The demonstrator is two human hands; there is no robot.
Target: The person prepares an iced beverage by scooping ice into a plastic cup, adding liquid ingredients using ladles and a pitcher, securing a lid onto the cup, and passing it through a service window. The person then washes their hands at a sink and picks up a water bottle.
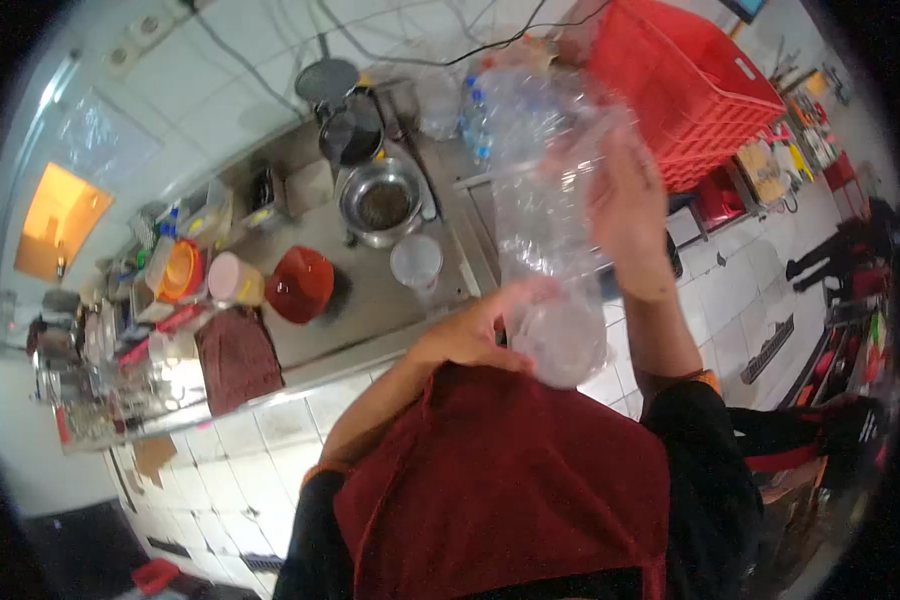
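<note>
A long clear plastic sleeve (pixel 545 215) hangs in front of the dark red apron, with round translucent plastic pieces (pixel 562 340) in its lower end. My left hand (pixel 485 330) is closed around the side of that lower end. Higher up, my right hand (pixel 625 195) is against the right side of the sleeve, blurred by motion, its fingers pointing up and partly behind the plastic. To the left on the steel counter (pixel 365 300) stand a clear plastic cup (pixel 416 262), a metal bowl (pixel 380 203) with dark contents, and a red-brown bowl (pixel 299 285).
A red crate (pixel 685 90) is at the upper right. Black pans (pixel 350 130) lie behind the metal bowl. A dark red cloth (pixel 238 360) hangs over the counter edge near a pink-lidded container (pixel 235 279). Another person's legs (pixel 830 255) show at the far right.
</note>
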